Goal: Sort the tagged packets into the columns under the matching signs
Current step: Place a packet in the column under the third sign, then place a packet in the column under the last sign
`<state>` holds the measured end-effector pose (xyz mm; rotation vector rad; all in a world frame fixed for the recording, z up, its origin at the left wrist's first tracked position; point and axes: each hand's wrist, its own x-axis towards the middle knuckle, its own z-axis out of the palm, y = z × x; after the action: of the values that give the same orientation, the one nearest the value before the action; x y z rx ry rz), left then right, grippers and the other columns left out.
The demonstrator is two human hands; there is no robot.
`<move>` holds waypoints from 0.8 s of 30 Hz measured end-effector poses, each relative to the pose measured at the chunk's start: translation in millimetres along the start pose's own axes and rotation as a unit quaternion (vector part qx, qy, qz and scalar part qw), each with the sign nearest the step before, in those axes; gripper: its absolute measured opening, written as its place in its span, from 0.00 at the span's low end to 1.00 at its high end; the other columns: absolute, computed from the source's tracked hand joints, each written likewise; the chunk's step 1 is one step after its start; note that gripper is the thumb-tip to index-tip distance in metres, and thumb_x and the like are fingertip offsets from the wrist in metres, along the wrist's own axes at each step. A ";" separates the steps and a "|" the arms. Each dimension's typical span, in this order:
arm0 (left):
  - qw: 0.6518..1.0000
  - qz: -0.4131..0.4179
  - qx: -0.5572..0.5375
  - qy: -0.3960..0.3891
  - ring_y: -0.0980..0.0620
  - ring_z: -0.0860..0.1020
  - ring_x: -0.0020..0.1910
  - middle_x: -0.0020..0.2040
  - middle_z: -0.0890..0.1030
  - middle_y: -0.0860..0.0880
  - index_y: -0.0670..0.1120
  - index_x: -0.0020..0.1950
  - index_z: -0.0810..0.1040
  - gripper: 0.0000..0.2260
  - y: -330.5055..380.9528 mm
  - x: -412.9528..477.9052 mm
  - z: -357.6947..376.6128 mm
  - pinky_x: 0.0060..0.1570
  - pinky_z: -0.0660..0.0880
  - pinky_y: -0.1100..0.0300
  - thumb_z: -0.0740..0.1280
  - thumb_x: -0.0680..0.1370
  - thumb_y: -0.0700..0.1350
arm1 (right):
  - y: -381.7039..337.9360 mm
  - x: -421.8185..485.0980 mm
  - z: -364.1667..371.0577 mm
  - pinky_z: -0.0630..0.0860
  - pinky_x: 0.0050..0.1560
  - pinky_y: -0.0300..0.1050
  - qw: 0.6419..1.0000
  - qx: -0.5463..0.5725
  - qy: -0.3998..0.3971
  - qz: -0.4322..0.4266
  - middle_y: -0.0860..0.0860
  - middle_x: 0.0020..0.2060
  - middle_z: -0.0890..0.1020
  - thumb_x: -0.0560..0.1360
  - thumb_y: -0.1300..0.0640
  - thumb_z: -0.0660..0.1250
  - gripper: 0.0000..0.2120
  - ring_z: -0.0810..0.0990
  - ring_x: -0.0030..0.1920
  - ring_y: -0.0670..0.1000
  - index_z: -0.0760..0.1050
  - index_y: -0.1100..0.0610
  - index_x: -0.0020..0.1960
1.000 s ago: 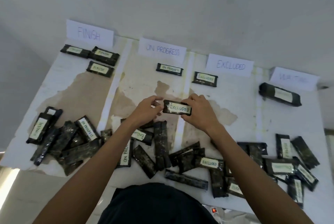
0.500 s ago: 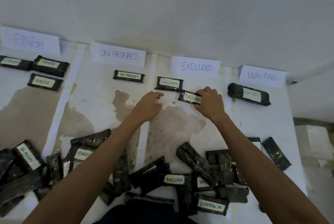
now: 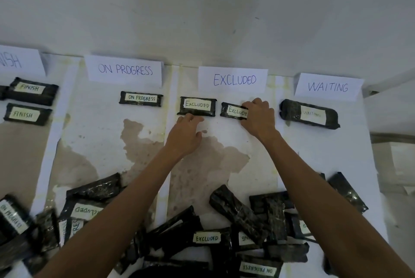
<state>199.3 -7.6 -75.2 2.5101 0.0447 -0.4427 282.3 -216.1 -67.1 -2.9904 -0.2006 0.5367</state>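
Under the EXCLUDED sign (image 3: pixel 233 79) lie two dark packets tagged EXCLUDED. My right hand (image 3: pixel 258 118) grips the right end of the second packet (image 3: pixel 232 110), which lies flat on the table. The first packet (image 3: pixel 197 106) sits to its left; my left hand (image 3: pixel 186 131) rests just below it, fingers relaxed, fingertips near its lower edge. A heap of dark tagged packets (image 3: pixel 224 232) covers the near side of the table, partly hidden by my forearms.
Signs read ON PROGRESS (image 3: pixel 124 69) and WAITING (image 3: pixel 327 86), with a cut-off FINISH sign (image 3: pixel 18 62) at left. One packet lies under ON PROGRESS (image 3: pixel 141 98), one under WAITING (image 3: pixel 310 114), two FINISH packets (image 3: pixel 29 102) at left. White strips divide the columns; the wall stands behind.
My right hand carried the EXCLUDED packet up and set it down beside the first one under the sign. My left hand let go and moved up below the first packet.
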 end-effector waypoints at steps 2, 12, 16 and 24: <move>1.000 0.005 0.003 -0.004 0.42 0.68 0.64 0.65 0.70 0.43 0.45 0.69 0.69 0.20 -1.1 -0.1 -1.5 0.59 0.72 0.49 0.63 0.77 0.41 | 1.4 -1.8 0.8 0.68 0.55 0.52 1.000 0.006 -0.003 -0.002 0.57 0.58 0.72 0.73 0.55 0.68 0.22 0.71 0.57 0.59 0.71 0.55 0.67; 0.998 0.001 -0.057 0.038 0.46 0.73 0.59 0.59 0.76 0.45 0.45 0.65 0.73 0.16 -17.4 -52.0 -29.6 0.56 0.72 0.53 0.63 0.77 0.41 | -44.6 -59.3 -28.5 0.67 0.59 0.50 0.991 0.049 0.031 -0.120 0.56 0.63 0.69 0.72 0.59 0.67 0.27 0.70 0.60 0.58 0.67 0.55 0.70; 0.994 -0.027 -0.089 0.064 0.49 0.74 0.56 0.57 0.76 0.46 0.46 0.64 0.74 0.14 -35.0 -103.5 -39.8 0.54 0.71 0.58 0.63 0.78 0.42 | -77.1 -100.2 -29.6 0.70 0.60 0.53 0.979 0.077 0.022 -0.186 0.56 0.63 0.69 0.73 0.58 0.67 0.26 0.70 0.61 0.57 0.68 0.55 0.69; 0.987 -0.102 -0.083 0.088 0.48 0.77 0.54 0.56 0.77 0.45 0.44 0.62 0.75 0.14 -85.0 -190.2 -43.6 0.54 0.73 0.59 0.65 0.77 0.39 | -132.2 -164.3 2.6 0.74 0.56 0.55 0.960 0.074 -0.054 -0.265 0.55 0.63 0.69 0.74 0.57 0.66 0.24 0.72 0.59 0.58 0.68 0.55 0.69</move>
<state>22.0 99.5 -26.4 2.3820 0.3943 -0.2849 114.0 -109.6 1.8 -2.5999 -0.8917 0.6118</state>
